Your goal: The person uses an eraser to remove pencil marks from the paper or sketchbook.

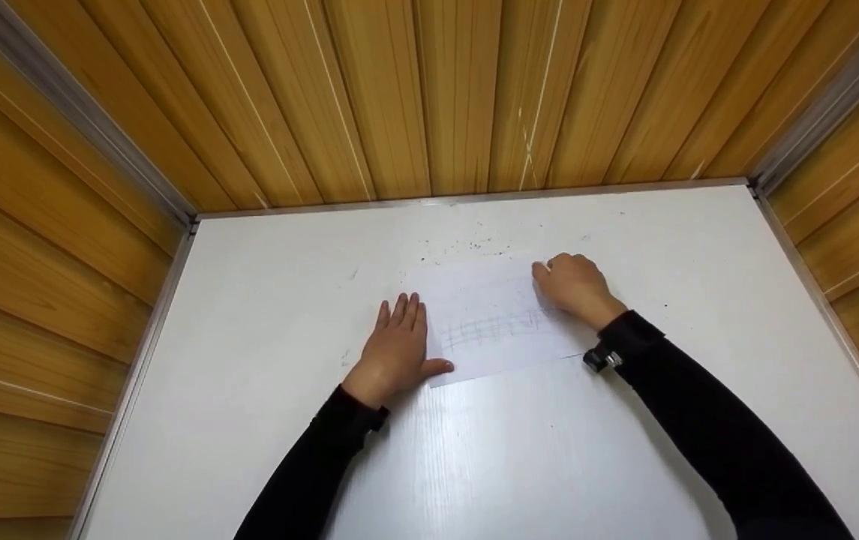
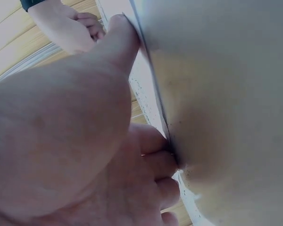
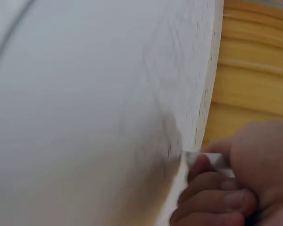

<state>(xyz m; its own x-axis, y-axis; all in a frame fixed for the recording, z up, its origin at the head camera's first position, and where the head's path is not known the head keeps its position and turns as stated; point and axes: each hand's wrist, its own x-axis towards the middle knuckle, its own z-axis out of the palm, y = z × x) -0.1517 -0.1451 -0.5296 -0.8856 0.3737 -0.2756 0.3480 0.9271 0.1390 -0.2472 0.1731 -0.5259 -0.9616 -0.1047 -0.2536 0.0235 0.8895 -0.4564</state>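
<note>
A sheet of white paper (image 1: 489, 360) lies on the white table, with a faint pencil grid drawn across it. My left hand (image 1: 395, 349) rests flat along the sheet's left edge, its fingers straight and its thumb on the near left corner. At the right part of the paper my right hand (image 1: 575, 289) is curled. In the right wrist view its thumb and fingers pinch a small white eraser (image 3: 218, 161) against the sheet; much of the eraser is hidden by the fingers. The left wrist view shows the left hand's thumb (image 2: 123, 35) on the paper.
Dark eraser crumbs (image 1: 478, 245) are scattered on the table beyond the sheet. Wood-look panels (image 1: 459, 97) wall the white table (image 1: 264, 300) at the back and both sides, with metal strips along the edges.
</note>
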